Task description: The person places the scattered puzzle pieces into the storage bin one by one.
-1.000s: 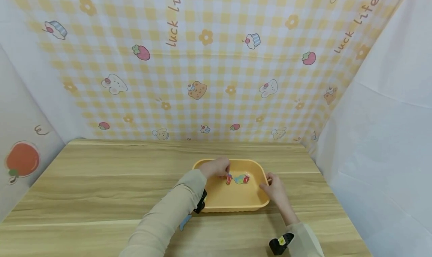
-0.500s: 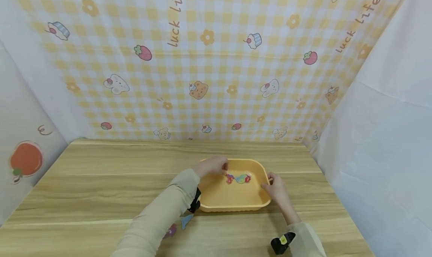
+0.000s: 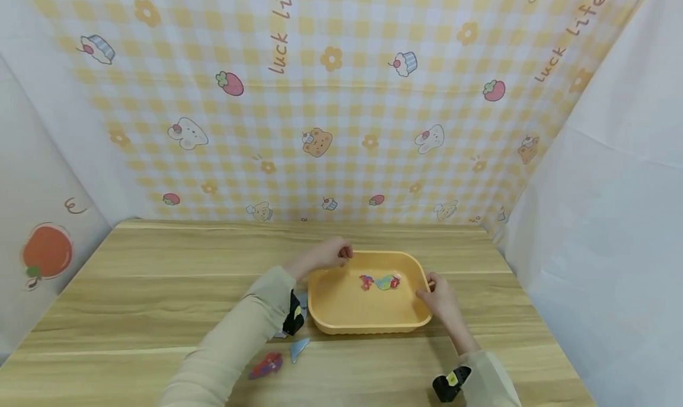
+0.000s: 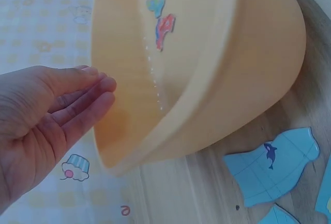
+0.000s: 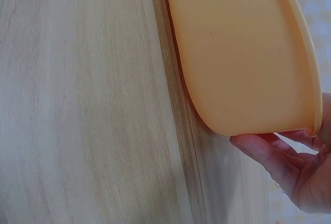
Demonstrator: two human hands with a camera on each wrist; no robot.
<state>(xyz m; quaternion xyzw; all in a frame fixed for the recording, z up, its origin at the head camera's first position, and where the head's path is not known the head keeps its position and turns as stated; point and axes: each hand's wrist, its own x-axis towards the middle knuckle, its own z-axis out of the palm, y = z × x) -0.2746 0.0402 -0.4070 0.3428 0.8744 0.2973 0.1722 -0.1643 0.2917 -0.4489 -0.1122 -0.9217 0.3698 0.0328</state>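
A yellow-orange plastic basin (image 3: 368,326) stands on the wooden table. On its floor lie a small red puzzle piece (image 3: 366,282) and a green-blue piece with a red end (image 3: 388,282), close together. My left hand (image 3: 329,254) hovers over the basin's far left corner, its fingers loosely bent; the left wrist view shows nothing between thumb and fingertips. At the other end, my right hand (image 3: 439,297) grips the basin's right rim, thumb on the inside. The right wrist view shows that same hand (image 5: 295,164) at the basin's edge.
Left of the basin, a blue piece with a dolphin (image 4: 271,164) lies on the table, partly hidden by the left wrist in the head view. Nearer lie a small light-blue piece (image 3: 299,349) and a red-purple piece (image 3: 266,365). A patterned cloth (image 3: 341,110) hangs behind the table.
My left hand has let go of the red piece and moved up and left, away from it. The red-purple piece has come out from behind the left sleeve. My right hand stays on the rim.
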